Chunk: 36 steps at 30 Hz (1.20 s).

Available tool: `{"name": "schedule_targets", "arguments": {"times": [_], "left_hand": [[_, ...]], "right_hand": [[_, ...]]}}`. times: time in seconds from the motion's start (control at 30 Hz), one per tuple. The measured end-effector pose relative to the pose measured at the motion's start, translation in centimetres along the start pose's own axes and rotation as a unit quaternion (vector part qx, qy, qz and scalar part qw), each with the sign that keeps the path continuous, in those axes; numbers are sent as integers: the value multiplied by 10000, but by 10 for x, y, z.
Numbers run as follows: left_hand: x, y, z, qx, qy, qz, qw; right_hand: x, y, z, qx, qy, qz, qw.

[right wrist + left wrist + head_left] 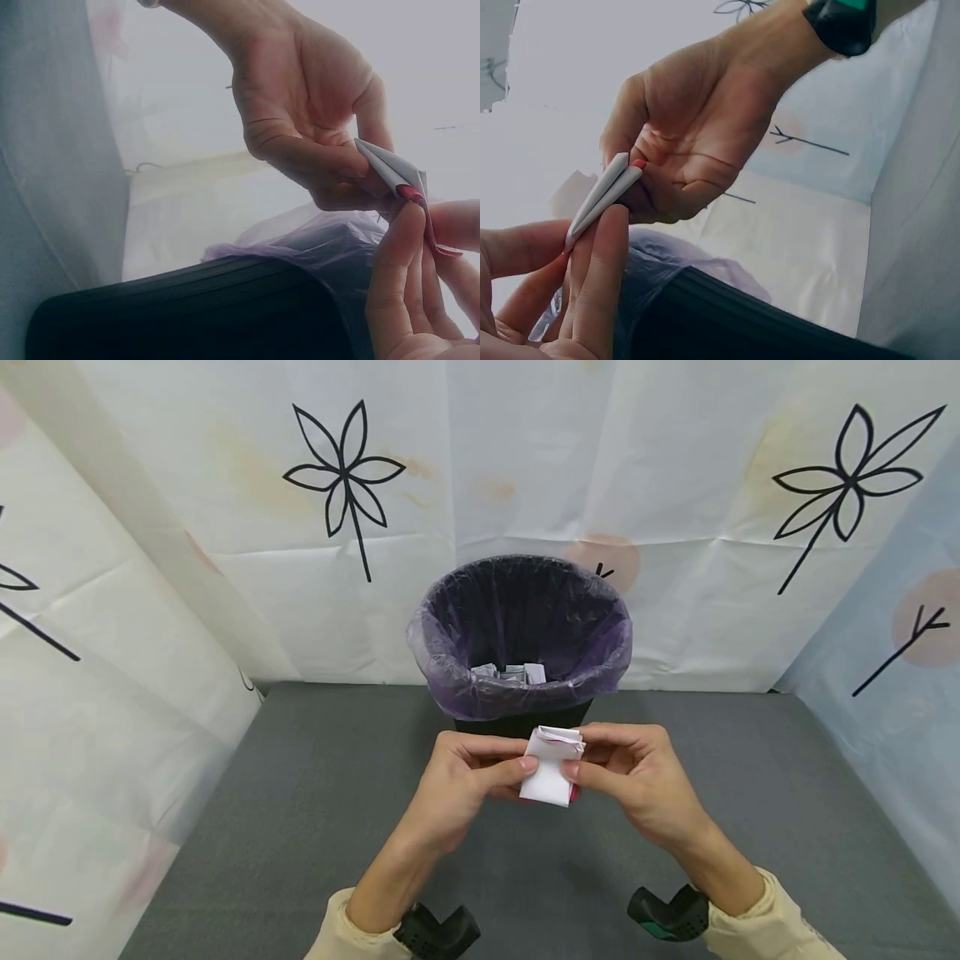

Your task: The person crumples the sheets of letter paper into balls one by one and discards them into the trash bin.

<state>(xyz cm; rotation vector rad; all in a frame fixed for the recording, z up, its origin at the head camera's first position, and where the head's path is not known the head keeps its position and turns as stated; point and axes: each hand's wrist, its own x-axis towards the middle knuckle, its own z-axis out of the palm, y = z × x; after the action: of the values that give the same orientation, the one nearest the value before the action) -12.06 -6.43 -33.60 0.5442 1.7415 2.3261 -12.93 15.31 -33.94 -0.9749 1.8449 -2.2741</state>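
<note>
A small folded piece of paper (552, 781), white with red showing at an edge, is held up in front of the bin. My left hand (459, 783) pinches its left side, thumb on the front face and fingers behind. From the other side my right hand (647, 783) pinches it as well, the thumb near the paper's middle. Seen edge-on in the left wrist view, the folded paper (600, 199) has two thick white layers spread slightly apart. Red shows inside the folded paper (386, 165) in the right wrist view.
Behind the hands stands a black trash bin (517, 723) lined with a translucent purple bag (442, 672). Several folded white paper pieces (535, 673) lie inside it. The grey table (300, 810) meets a patterned cloth backdrop (337, 618) at the back and sides.
</note>
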Motion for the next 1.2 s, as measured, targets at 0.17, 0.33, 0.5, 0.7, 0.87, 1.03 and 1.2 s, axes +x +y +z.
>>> {"name": "schedule_targets", "arguments": {"times": [0.17, 0.33, 0.5, 0.7, 0.87, 1.03, 1.2], "left_hand": [[2, -2, -2, -707, -162, -458, 9963], [2, -3, -2, -1250, -199, -828, 9885], [3, -1, 0, -1067, -264, -1010, 9888], [4, 2, 2, -301, -416, -997, 9937], [3, 1, 1, -436, -274, -974, 9939], [2, -2, 0, -723, -235, -846, 9935], [1, -2, 0, -752, -16, -773, 9942]], "right_hand": [[1, 0, 0, 11, -61, -203, 9998], [2, -3, 0, -145, 69, -296, 9994], [0, -5, -2, -555, 77, -592, 9967], [-1, -5, 0, -1217, -4, -785, 9895], [-2, -4, 1, -1682, -8, -856, 9820], [-2, -4, -2, -1539, -230, -662, 9856], [-2, -7, -7, -1029, -539, -15, 9932]]}}
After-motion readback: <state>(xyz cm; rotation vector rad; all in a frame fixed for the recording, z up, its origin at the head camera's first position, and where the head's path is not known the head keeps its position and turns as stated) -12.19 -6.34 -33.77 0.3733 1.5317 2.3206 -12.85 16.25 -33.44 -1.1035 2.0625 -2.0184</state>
